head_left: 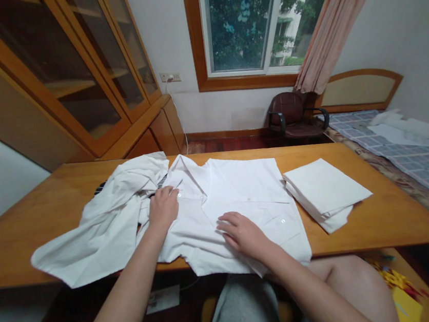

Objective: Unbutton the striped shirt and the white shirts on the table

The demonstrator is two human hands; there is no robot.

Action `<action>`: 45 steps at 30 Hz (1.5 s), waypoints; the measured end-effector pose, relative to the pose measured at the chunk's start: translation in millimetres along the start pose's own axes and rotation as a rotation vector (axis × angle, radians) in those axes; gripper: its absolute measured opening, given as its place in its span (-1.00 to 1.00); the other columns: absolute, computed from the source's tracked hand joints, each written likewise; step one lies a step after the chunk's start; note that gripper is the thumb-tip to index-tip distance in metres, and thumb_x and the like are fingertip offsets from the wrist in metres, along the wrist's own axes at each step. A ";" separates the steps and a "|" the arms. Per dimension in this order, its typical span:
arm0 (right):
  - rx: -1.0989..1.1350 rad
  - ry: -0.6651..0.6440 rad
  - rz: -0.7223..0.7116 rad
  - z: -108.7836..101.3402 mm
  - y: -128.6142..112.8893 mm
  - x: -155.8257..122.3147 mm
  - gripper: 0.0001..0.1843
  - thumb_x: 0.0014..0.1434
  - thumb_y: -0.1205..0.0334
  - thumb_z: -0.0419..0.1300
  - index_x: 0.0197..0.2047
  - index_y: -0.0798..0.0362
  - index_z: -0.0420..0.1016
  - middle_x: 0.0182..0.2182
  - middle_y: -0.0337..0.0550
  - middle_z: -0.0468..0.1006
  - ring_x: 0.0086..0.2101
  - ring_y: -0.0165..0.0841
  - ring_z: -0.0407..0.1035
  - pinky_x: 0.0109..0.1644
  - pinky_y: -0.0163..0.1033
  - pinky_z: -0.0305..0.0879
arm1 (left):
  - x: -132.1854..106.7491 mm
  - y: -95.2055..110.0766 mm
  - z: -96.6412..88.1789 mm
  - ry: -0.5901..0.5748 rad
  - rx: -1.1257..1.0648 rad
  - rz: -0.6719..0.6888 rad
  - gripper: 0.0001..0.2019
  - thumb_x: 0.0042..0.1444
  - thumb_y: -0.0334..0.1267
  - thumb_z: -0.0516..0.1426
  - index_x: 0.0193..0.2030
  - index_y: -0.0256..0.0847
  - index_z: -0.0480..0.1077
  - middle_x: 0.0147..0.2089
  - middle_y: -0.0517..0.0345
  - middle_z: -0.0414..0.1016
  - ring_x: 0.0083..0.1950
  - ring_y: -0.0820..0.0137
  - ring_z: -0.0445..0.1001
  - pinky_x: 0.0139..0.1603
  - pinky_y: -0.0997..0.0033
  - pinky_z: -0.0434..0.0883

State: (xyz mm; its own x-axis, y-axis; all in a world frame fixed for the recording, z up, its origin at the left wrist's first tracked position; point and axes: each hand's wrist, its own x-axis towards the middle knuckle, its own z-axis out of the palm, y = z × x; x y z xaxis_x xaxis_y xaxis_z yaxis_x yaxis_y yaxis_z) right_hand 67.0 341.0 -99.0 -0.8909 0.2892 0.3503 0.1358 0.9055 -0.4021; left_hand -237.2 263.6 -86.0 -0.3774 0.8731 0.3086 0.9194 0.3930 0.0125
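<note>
A white button-up shirt [247, 180] lies spread on the wooden table, creased in places, with its lower edge hanging over the front. My left hand [164, 206] rests on its left part near the collar fold, fingers lightly bent and lying on the cloth. Lower down, my right hand [242, 233] touches the middle of the shirt with its fingers apart. Left of the shirt, and partly touching it, is a crumpled white garment [110, 230] with a dark striped item [100, 187] peeking out from beneath. To the right sits a folded white garment [324, 187].
The wooden table [395, 218] reaches across the view, its front edge close to my legs. A glass-door cabinet [83, 67] stands behind on the left. Beyond the table are an armchair [290, 111] and a bed [387, 146] with white cloth on it.
</note>
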 end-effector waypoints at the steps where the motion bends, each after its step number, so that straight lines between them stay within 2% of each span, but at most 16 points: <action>1: -0.006 -0.020 -0.021 6.5 -2.9 3.3 -0.70 0.31 0.26 0.15 0.09 -0.02 0.52 0.15 -0.02 0.47 0.15 -0.19 0.31 0.26 -0.04 0.29 | -1.6 -1.8 -1.2 0.034 0.029 -0.029 -0.64 0.18 -0.38 0.02 0.07 -0.19 0.49 0.18 -0.17 0.41 0.19 -0.03 0.29 0.13 -0.03 0.31; 5: -0.036 -0.077 -0.015 18.1 -0.3 2.4 -0.63 0.35 0.12 0.12 0.19 -0.06 0.47 0.29 -0.04 0.35 0.28 -0.15 0.19 0.36 0.04 0.15 | -6.5 -16.7 -4.3 0.084 0.015 -0.076 -0.63 0.20 -0.31 0.04 0.13 -0.19 0.44 0.14 -0.18 0.43 0.18 -0.03 0.30 0.12 0.02 0.31; 8: -0.045 -0.127 0.011 13.4 7.9 -4.2 -0.58 0.37 0.07 0.11 0.25 -0.10 0.40 0.34 -0.08 0.28 0.33 -0.15 0.12 0.40 0.09 0.05 | -4.9 -30.5 -5.7 0.104 -0.099 -0.126 -0.64 0.25 -0.25 -0.02 0.10 -0.25 0.45 0.04 -0.16 0.50 0.12 0.05 0.39 0.14 0.14 0.33; 10: -0.044 -0.149 0.020 7.1 13.1 -9.4 -0.56 0.36 0.07 0.10 0.27 -0.12 0.38 0.35 -0.10 0.26 0.35 -0.16 0.09 0.41 0.10 0.01 | -2.2 -39.4 -8.0 0.112 -0.211 -0.232 -0.62 0.28 -0.17 -0.05 0.05 -0.26 0.47 0.01 -0.14 0.54 0.05 0.09 0.46 0.11 0.19 0.36; 12: -0.034 -0.169 0.015 -0.7 18.0 -15.6 -0.56 0.37 0.08 0.10 0.28 -0.12 0.38 0.36 -0.11 0.25 0.35 -0.18 0.07 0.42 0.10 -0.01 | -0.2 -47.8 -10.6 0.079 -0.333 -0.356 -0.59 0.26 -0.06 -0.04 0.02 -0.25 0.48 -0.01 -0.11 0.58 -0.01 0.10 0.51 0.06 0.22 0.39; 15: -0.005 -0.210 -0.007 -16.0 26.3 -27.4 -0.56 0.37 0.09 0.09 0.28 -0.12 0.38 0.37 -0.12 0.24 0.36 -0.20 0.07 0.43 0.09 -0.03 | -3.4 -58.1 -11.9 -0.075 -0.537 -0.439 -0.55 0.18 0.04 0.01 -0.01 -0.24 0.47 -0.02 -0.05 0.59 -0.01 0.11 0.54 0.05 0.25 0.41; 17: 0.013 -0.239 -0.008 -27.5 32.7 -35.8 -0.54 0.35 0.09 0.11 0.29 -0.10 0.37 0.36 -0.12 0.24 0.35 -0.21 0.09 0.43 0.08 -0.04 | -11.5 -61.4 -10.3 -0.185 -0.628 -0.422 -0.54 0.13 0.04 0.04 0.01 -0.25 0.45 0.02 -0.04 0.58 0.02 0.12 0.53 0.07 0.25 0.42; 19: 0.030 -0.253 0.001 -37.9 39.2 -43.4 -0.52 0.33 0.09 0.13 0.29 -0.09 0.37 0.35 -0.09 0.26 0.34 -0.20 0.11 0.43 0.08 -0.03 | -23.9 -60.5 -8.2 -0.232 -0.612 -0.407 -0.52 0.13 0.01 0.05 0.07 -0.25 0.41 0.07 -0.05 0.56 0.08 0.11 0.51 0.10 0.23 0.41; 23: 0.061 -0.245 0.010 -49.4 47.8 -53.7 -0.48 0.30 0.10 0.16 0.30 -0.08 0.36 0.34 -0.06 0.29 0.33 -0.17 0.14 0.41 0.11 0.01 | -51.8 -47.5 -11.1 -0.164 -0.379 -0.383 -0.54 0.23 -0.10 -0.01 0.21 -0.22 0.33 0.06 -0.12 0.51 0.06 0.07 0.49 0.08 0.16 0.41; 27: 0.052 -0.245 0.012 -51.9 49.2 -56.6 -0.47 0.29 0.11 0.17 0.31 -0.08 0.35 0.34 -0.07 0.28 0.33 -0.17 0.14 0.41 0.14 0.03 | -65.6 -25.9 -26.0 0.053 -0.141 -0.217 -0.59 0.24 -0.26 -0.01 0.19 -0.26 0.37 0.00 -0.20 0.44 0.05 0.02 0.42 0.15 0.02 0.35; 29: 0.052 -0.248 0.006 -52.7 49.0 -57.0 -0.47 0.28 0.12 0.18 0.31 -0.07 0.35 0.33 -0.07 0.29 0.33 -0.16 0.14 0.40 0.14 0.04 | -65.1 -13.2 -33.2 0.097 -0.140 -0.105 -0.65 0.24 -0.32 -0.01 0.09 -0.23 0.44 -0.05 -0.16 0.44 0.05 0.04 0.39 0.17 0.02 0.32; 32: 0.060 -0.239 0.001 -54.9 49.8 -59.0 -0.47 0.27 0.13 0.18 0.30 -0.07 0.36 0.32 -0.05 0.32 0.32 -0.15 0.16 0.38 0.16 0.07 | -59.8 6.0 -36.6 -0.002 -0.280 0.113 -0.71 0.27 -0.32 -0.02 -0.02 -0.17 0.49 -0.09 -0.06 0.47 0.04 0.13 0.40 0.16 0.13 0.34; 34: 0.057 -0.235 0.009 -57.3 51.3 -61.5 -0.48 0.28 0.14 0.18 0.29 -0.07 0.37 0.31 -0.04 0.32 0.31 -0.14 0.17 0.38 0.17 0.08 | -56.4 15.2 -32.4 -0.080 -0.306 0.182 -0.70 0.26 -0.25 0.02 0.05 -0.17 0.46 -0.02 -0.06 0.48 0.09 0.12 0.39 0.20 0.12 0.33; 36: 0.046 -0.243 0.017 -60.0 53.4 -64.7 -0.49 0.28 0.13 0.17 0.29 -0.08 0.38 0.32 -0.04 0.32 0.32 -0.14 0.17 0.37 0.18 0.07 | -54.5 18.4 -24.4 -0.130 -0.254 0.152 -0.61 0.21 -0.19 0.10 0.15 -0.23 0.40 0.08 -0.13 0.45 0.16 0.04 0.34 0.24 0.03 0.28; 39: 0.034 -0.254 0.021 -63.4 56.6 -69.3 -0.48 0.28 0.14 0.17 0.29 -0.07 0.37 0.32 -0.04 0.31 0.32 -0.14 0.16 0.37 0.18 0.07 | -54.4 11.2 -11.2 -0.171 -0.200 0.069 -0.55 0.17 -0.20 0.12 0.18 -0.31 0.34 0.14 -0.21 0.41 0.20 0.01 0.32 0.26 -0.01 0.26; 45: 0.031 -0.243 0.029 -64.6 57.9 -73.0 -0.48 0.29 0.15 0.15 0.30 -0.08 0.36 0.32 -0.02 0.31 0.31 -0.13 0.17 0.36 0.18 0.09 | -58.1 -20.0 -3.3 -0.097 -0.164 -0.042 -0.59 0.09 -0.37 0.04 0.11 -0.31 0.35 0.11 -0.20 0.40 0.16 0.04 0.33 0.25 0.06 0.28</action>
State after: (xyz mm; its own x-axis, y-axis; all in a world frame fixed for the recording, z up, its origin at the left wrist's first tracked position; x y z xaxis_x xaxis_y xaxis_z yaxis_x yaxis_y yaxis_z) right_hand 167.9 392.4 -93.2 -0.9654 0.2286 0.1256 0.1533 0.8867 -0.4362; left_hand -233.4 204.0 -101.1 -0.4177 0.8837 0.2110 0.9052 0.3848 0.1805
